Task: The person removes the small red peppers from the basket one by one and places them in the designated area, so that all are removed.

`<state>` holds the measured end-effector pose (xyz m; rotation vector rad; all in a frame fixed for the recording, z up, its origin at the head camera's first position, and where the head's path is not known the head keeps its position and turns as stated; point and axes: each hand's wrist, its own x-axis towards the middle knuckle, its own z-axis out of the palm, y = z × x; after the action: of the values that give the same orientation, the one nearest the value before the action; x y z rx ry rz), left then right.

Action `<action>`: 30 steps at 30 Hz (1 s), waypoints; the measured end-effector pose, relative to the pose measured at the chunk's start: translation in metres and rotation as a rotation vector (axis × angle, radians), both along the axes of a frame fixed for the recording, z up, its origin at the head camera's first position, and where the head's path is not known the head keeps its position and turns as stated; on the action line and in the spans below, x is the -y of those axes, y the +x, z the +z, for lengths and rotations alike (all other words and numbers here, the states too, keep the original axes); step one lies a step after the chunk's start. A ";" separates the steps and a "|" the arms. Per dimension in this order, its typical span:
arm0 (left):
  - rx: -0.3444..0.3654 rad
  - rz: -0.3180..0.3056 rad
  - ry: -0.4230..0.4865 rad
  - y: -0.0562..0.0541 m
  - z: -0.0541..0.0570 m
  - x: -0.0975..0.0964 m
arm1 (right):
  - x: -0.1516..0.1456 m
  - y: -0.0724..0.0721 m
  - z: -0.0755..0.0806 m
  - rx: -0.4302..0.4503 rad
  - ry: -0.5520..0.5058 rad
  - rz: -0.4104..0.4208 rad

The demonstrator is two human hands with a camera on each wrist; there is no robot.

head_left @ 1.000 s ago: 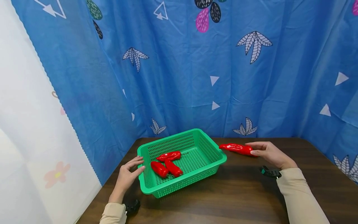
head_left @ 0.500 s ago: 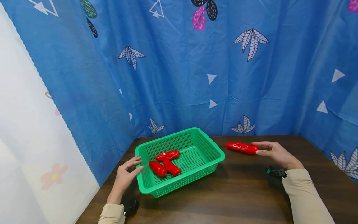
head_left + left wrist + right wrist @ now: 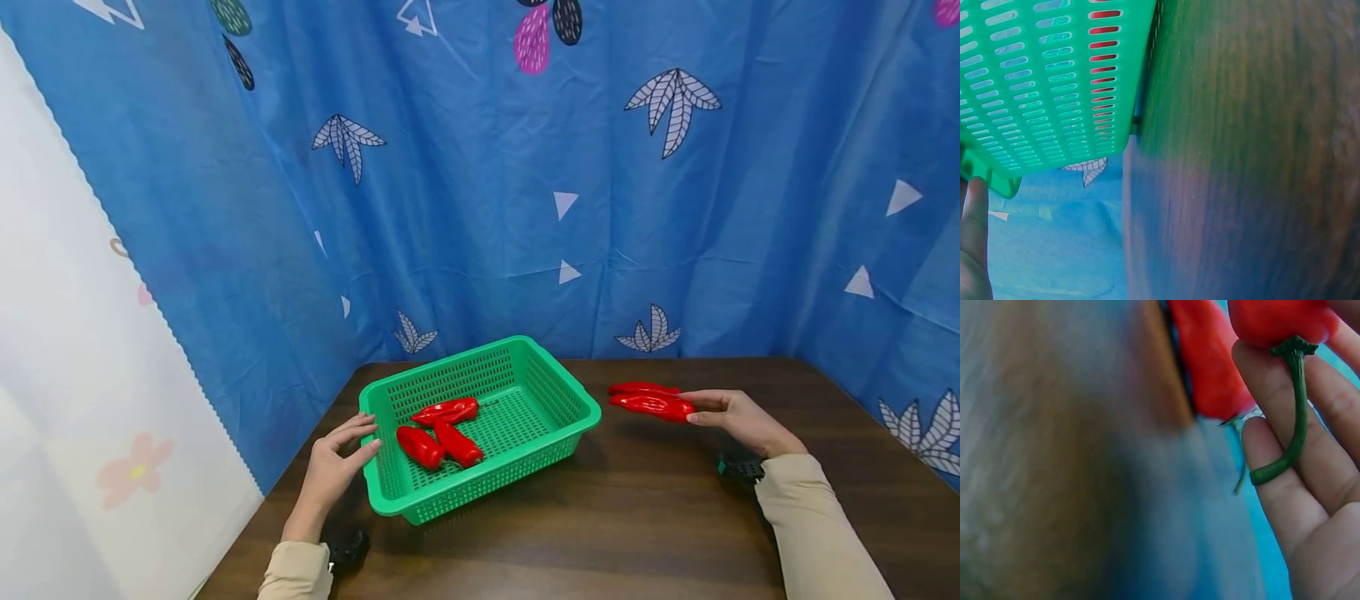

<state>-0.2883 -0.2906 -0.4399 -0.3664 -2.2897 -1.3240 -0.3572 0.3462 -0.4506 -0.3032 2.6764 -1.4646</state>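
Note:
My right hand [image 3: 738,417] pinches a red pepper [image 3: 654,406] at its stem end, between thumb and fingers. In the right wrist view its curved green stem [image 3: 1298,403] hangs across the fingers. Just behind it lies a second red pepper [image 3: 639,387], partly covered by the held one; its body [image 3: 1209,359] shows past the fingers in the right wrist view. My left hand [image 3: 335,462] rests its thumb and fingertips on the left rim of a green slotted plastic basket [image 3: 491,492]. Inside lie three red peppers [image 3: 459,442], close together toward the left end.
The dark wooden table [image 3: 592,533] runs back to a blue patterned curtain [image 3: 480,208]. A white cloth [image 3: 82,375] hangs along the left side. Black wrist straps [image 3: 348,552] sit on both forearms.
My right hand and its pepper have moved right, away from the basket, then slightly nearer, so the second pepper now shows behind. The left hand stays at the rim. The head view has shifted slightly.

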 end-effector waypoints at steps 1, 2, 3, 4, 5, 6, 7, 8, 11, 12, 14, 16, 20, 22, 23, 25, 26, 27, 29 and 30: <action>-0.004 0.000 0.001 0.000 0.000 0.000 | -0.001 0.000 -0.002 0.000 0.005 -0.004; -0.005 -0.003 0.002 0.000 0.001 0.000 | -0.001 -0.001 -0.003 -0.004 0.010 -0.004; -0.009 -0.004 -0.001 -0.001 0.001 0.000 | -0.002 -0.001 -0.004 -0.009 0.020 -0.011; -0.007 -0.006 -0.001 -0.001 0.001 0.000 | -0.002 -0.001 -0.005 -0.016 0.031 -0.017; -0.007 -0.006 -0.002 -0.001 0.002 0.000 | -0.002 -0.001 -0.006 -0.021 0.042 -0.022; -0.007 -0.006 -0.003 -0.002 0.002 0.000 | -0.003 -0.001 -0.006 -0.027 0.053 -0.026; -0.006 -0.003 -0.006 -0.002 0.002 0.000 | -0.003 -0.001 -0.007 -0.032 0.061 -0.029; -0.004 0.001 -0.008 -0.002 0.003 0.000 | -0.003 -0.001 -0.007 -0.037 0.070 -0.032; -0.005 0.009 -0.013 0.001 0.005 -0.003 | -0.004 -0.001 -0.008 -0.043 0.085 -0.037; -0.004 0.011 -0.013 0.002 0.007 -0.004 | -0.004 -0.001 -0.009 -0.045 0.089 -0.033; 0.002 0.013 -0.015 0.007 0.013 -0.008 | -0.005 -0.001 -0.010 -0.048 0.099 -0.032; 0.010 0.012 -0.016 0.011 0.018 -0.011 | -0.005 -0.002 -0.011 -0.051 0.107 -0.033; -0.001 0.012 -0.022 0.007 0.012 -0.007 | -0.006 -0.003 -0.013 -0.055 0.119 -0.037; -0.006 0.011 -0.020 0.005 0.009 -0.006 | -0.006 -0.004 -0.014 -0.058 0.128 -0.038; -0.007 0.014 -0.022 0.003 0.007 -0.004 | -0.006 -0.004 -0.014 -0.057 0.132 -0.038; -0.005 0.011 -0.018 0.002 0.005 -0.003 | -0.006 -0.004 -0.015 -0.060 0.143 -0.041; -0.003 0.013 -0.020 0.001 0.005 -0.003 | -0.006 -0.004 -0.015 -0.060 0.147 -0.043; -0.001 0.015 -0.020 0.001 0.005 -0.003 | -0.006 -0.004 -0.015 -0.061 0.150 -0.044; -0.002 0.017 -0.022 -0.001 0.002 -0.001 | -0.006 -0.004 -0.015 -0.063 0.152 -0.049; -0.003 0.015 -0.019 -0.001 0.002 -0.001 | -0.006 -0.004 -0.015 -0.067 0.155 -0.052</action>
<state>-0.2893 -0.2894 -0.4381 -0.3565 -2.2998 -1.2949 -0.3611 0.3519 -0.4652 -0.2775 2.8507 -1.2721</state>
